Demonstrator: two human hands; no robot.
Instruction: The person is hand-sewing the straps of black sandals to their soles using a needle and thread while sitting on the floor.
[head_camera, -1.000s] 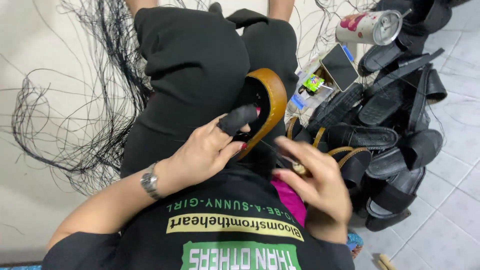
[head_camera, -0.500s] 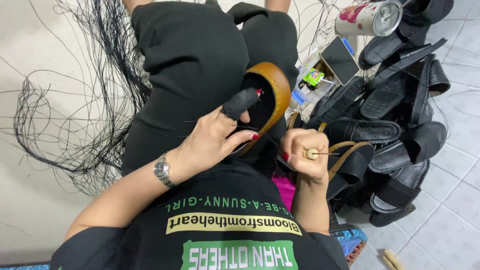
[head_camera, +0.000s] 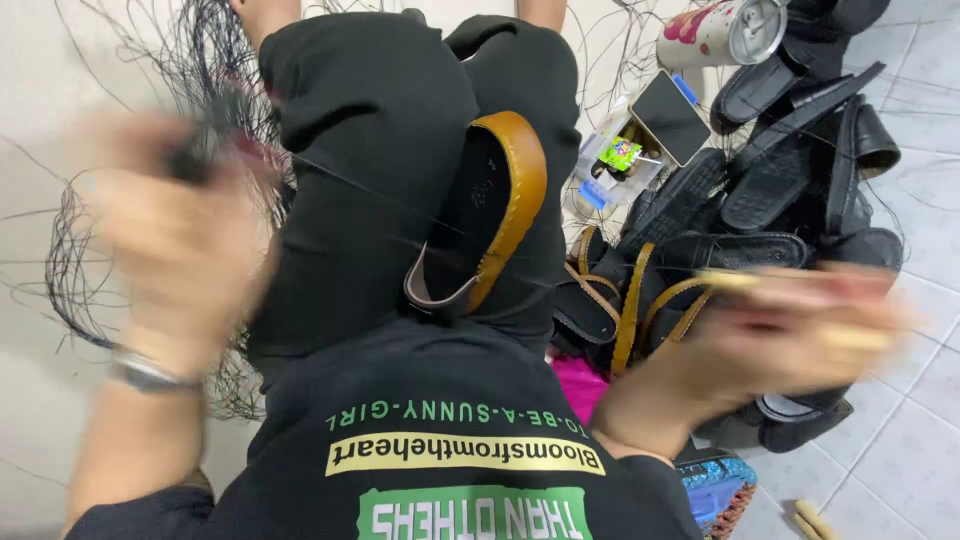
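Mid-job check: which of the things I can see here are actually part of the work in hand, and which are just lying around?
In the work:
- tan-edged sandal on the lap
- black thread stretched across the lap
- left hand and right hand, spread apart and blurred

Lying about:
- pile of black sandals
- tin can
- phone
- loose thread tangle

Home shoe-making work spot on a pale tiled floor (head_camera: 900, 450). Heap of black sandal soles and straps (head_camera: 790, 190) at 2 o'clock; tan-rimmed sandal (head_camera: 500, 215) at centre on the seated person's lap; tangle of black thread (head_camera: 130, 250) at 9 o'clock. Drink can (head_camera: 725, 30) and phone (head_camera: 668, 115) at 1 o'clock.
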